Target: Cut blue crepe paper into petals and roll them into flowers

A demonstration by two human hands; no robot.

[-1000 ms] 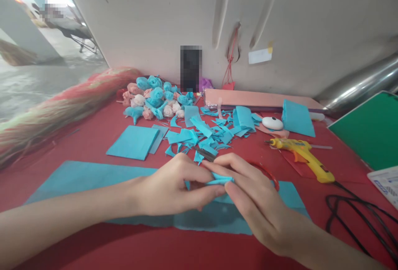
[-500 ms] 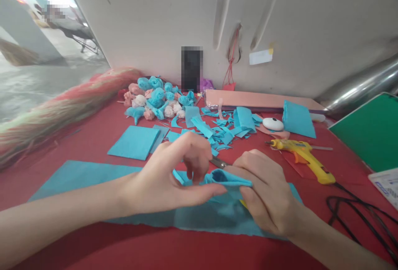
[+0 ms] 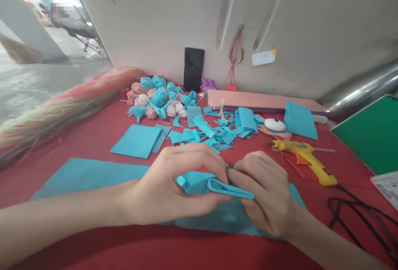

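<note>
Between my hands is a folded strip of blue crepe paper (image 3: 231, 189), its near edge showing a rounded fold at one end. My left hand (image 3: 183, 179) pinches it with the thumb below and the fingers on top. My right hand (image 3: 267, 195) is closed at the strip's other end, and a bit of the metal scissors (image 3: 229, 165) shows beside its fingers; their handles are hidden in that hand. Beneath both hands lies a long blue crepe paper sheet (image 3: 90, 177).
Blue scraps (image 3: 214, 131) lie behind my hands, with paper flowers (image 3: 158, 96) farther back left. A folded blue square (image 3: 137, 141) is left. At right are a yellow glue gun (image 3: 306, 158), its black cable (image 3: 345, 212) and a green board (image 3: 370, 133). A phone (image 3: 193, 69) leans on the wall.
My left fingers have come down onto the folded paper, where they were curled above it before. The paper looks flatter, and less of the scissors shows.
</note>
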